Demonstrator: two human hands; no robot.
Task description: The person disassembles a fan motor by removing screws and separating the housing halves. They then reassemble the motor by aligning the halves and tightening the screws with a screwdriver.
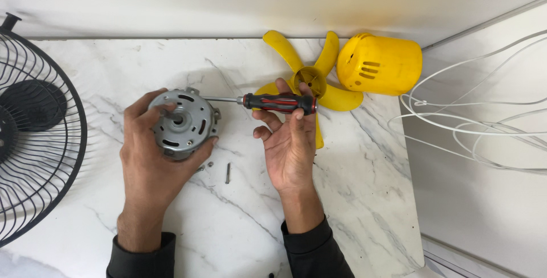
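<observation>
The fan motor (183, 123) lies on the marble surface (239, 221), gripped by left hand (149, 152) fingers. Right hand (290, 141) fingers hold a screwdriver (273, 102) at its right edge. Below the motor lies one removed screw (228, 172); the disassembly seems partly done.

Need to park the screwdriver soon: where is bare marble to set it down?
Bare marble lies above the motor toward the wall, and right of the right hand, below the yellow fan blade. Crowded: loose screws between the wrists; black grille covers the left edge.
</observation>
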